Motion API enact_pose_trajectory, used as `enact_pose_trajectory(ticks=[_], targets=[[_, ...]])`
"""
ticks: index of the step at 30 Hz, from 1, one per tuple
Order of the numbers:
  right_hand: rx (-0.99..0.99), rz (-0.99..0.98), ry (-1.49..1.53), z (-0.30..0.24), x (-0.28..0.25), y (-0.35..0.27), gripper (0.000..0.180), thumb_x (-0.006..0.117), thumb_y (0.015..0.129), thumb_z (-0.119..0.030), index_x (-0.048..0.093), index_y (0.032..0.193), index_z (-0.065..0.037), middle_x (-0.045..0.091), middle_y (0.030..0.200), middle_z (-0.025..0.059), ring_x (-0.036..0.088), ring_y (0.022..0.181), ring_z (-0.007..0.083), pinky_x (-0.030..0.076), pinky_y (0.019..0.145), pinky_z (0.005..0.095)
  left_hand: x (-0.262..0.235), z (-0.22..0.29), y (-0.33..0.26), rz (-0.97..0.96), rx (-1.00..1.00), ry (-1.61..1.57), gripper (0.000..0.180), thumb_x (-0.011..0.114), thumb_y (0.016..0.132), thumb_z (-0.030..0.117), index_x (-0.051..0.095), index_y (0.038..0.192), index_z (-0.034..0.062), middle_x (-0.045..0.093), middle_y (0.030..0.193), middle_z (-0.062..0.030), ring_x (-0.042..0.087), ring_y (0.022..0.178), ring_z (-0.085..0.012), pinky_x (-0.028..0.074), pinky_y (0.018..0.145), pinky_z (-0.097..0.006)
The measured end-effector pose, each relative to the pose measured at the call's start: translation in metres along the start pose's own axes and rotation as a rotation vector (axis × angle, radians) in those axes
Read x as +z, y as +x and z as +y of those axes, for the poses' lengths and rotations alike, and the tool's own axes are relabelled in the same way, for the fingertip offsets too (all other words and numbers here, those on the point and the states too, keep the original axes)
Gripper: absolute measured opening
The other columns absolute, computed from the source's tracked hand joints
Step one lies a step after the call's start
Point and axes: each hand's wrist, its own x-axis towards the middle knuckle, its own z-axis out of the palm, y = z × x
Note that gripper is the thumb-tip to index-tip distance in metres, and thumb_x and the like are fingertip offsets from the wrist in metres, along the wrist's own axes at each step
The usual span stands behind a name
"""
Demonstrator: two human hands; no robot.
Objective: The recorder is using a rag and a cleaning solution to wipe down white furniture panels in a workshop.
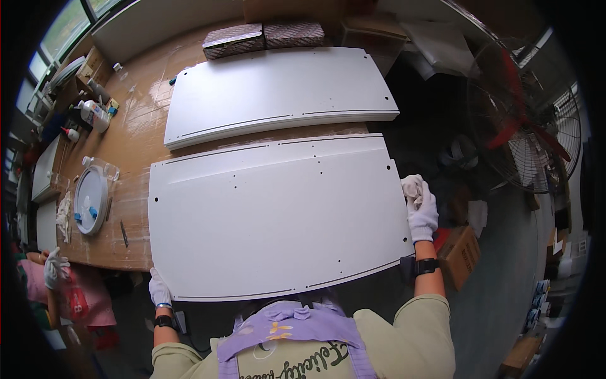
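A large white panel [278, 215] with small drilled holes lies flat on the brown workbench [136, 132] in front of me. My left hand [159, 289], in a white glove, grips the panel's near left corner. At the panel's right edge, my gloved right hand [421, 208] presses a crumpled white cloth [411, 187] against the edge. A second white panel [278, 91] lies farther back on the bench, apart from the first.
Two dark patterned blocks [262, 38] sit behind the far panel. Glue bottles [95, 115] and a round white lid [90, 201] stand at the bench's left. Another person's gloved hand [53, 265] is at lower left. A red-bladed fan [524, 132] and cardboard box [461, 256] stand right.
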Motion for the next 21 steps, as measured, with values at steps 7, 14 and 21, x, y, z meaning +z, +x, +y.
enact_pose_trajectory(ticks=[7,14,21], targets=[[-0.805,-0.339,-0.138,-0.097,0.013,-0.141,0.072,0.07,0.07,-0.036,0.048,0.135,-0.015,0.049,0.131,0.0156,0.042,0.124,0.0375,0.027,0.105,0.0578,-0.009,0.012,-0.018,-0.05,0.23,0.048,0.052,0.044,0.097,0.045,0.062,0.112,-0.0013,0.068,0.101,-0.0146,0.064,0.092,-0.0265,0.047,0.084,-0.036],[-1.253,-0.55,0.027,-0.23,0.029,-0.24,0.069,0.069,0.069,-0.04,0.052,0.131,-0.015,0.046,0.134,0.0197,0.034,0.132,0.0442,0.024,0.105,0.0634,-0.038,-0.019,-0.028,-0.366,0.039,-0.554,0.036,0.06,0.091,0.031,0.065,0.113,0.003,0.068,0.096,-0.0058,0.063,0.08,-0.0139,0.053,0.069,-0.029],[-1.514,-0.372,0.256,-0.428,0.115,-0.374,0.047,0.052,0.084,-0.023,0.051,0.129,-0.011,0.049,0.132,0.02,0.043,0.126,0.0409,0.032,0.101,0.0606,-0.044,-0.01,-0.021,-0.404,0.027,-0.496,0.029,0.063,0.089,0.026,0.068,0.105,0.0027,0.068,0.086,-0.0053,0.064,0.074,-0.0128,0.053,0.065,-0.029]])
